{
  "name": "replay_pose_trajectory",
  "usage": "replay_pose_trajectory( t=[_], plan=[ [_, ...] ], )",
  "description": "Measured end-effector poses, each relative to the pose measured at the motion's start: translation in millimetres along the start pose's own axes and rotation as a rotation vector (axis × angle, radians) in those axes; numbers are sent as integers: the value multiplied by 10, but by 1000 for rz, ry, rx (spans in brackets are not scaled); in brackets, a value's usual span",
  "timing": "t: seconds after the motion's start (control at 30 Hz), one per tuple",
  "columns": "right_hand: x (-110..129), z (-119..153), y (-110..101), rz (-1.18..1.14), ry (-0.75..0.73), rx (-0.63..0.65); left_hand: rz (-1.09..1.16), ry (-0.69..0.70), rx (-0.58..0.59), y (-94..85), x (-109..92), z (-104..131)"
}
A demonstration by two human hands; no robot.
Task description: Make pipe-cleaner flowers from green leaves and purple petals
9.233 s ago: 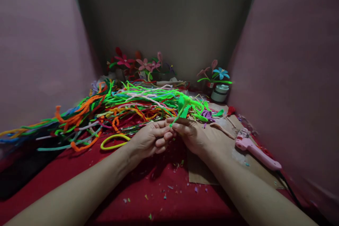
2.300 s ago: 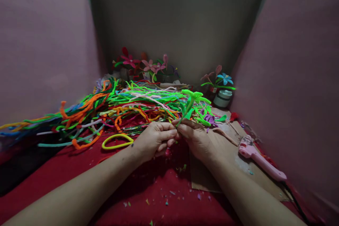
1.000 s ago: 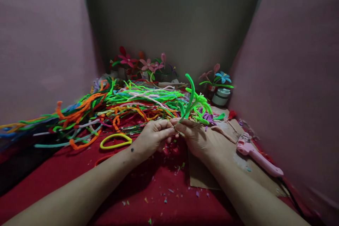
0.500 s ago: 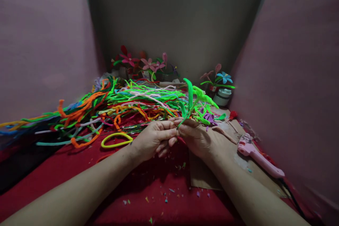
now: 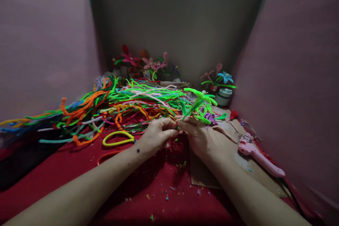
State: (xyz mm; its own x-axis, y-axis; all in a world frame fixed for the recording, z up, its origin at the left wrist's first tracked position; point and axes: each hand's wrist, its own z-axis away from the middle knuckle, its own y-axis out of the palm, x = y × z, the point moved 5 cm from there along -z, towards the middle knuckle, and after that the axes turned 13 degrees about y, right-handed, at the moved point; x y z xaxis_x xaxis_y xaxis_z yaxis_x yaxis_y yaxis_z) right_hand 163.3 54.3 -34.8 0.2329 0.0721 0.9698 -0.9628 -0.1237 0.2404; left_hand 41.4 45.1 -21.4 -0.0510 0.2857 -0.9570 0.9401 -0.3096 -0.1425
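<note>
A bright green pipe-cleaner flower leans up and to the right over the middle of the table, its petals at the top of a green stem. My right hand is closed round the lower stem. Close against it, my left hand pinches at the stem's bottom end; the fingertips partly hide what lies between them. Behind both hands spreads a heap of coloured pipe cleaners, mostly green. Yellow-handled scissors or pliers lie beside my left wrist, and their other, red handle goes under my forearm.
On the right a pink glue gun with a black cord rests on a cardboard sheet. Finished pipe-cleaner flowers stand at the back, and a lidded grey jar at the back right. Coloured scraps dot the red cloth.
The flower has turned in my hands: the long leaf that stood upright now points sideways with the other petals. My left fingers have shifted slightly at the stem's end.
</note>
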Motion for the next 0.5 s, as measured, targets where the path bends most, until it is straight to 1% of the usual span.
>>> replay_pose_trajectory(
  t=[0.1, 0.2, 0.27, 0.33, 0.43, 0.5],
  plan=[
    [-32, -24, -5, 79, -9, 36, -18, 21, -26, -28, 22, -4],
    [-70, -54, -3, 103, 6, 132, 62, 30, -4, -33, 49, -8],
    [-76, -67, -6, 38, 3, 198, 147, 11, 48, -10, 67, -6],
    [-72, -77, -20, -14, -16, 237, 215, -21, 112, 21, 86, 1],
    [-79, -93, -42, -6, -31, 275, 269, -44, 185, 47, 107, 16],
    [-102, -103, -48, 23, -10, 301, 307, -35, 215, 54, 108, 27]
  ],
)
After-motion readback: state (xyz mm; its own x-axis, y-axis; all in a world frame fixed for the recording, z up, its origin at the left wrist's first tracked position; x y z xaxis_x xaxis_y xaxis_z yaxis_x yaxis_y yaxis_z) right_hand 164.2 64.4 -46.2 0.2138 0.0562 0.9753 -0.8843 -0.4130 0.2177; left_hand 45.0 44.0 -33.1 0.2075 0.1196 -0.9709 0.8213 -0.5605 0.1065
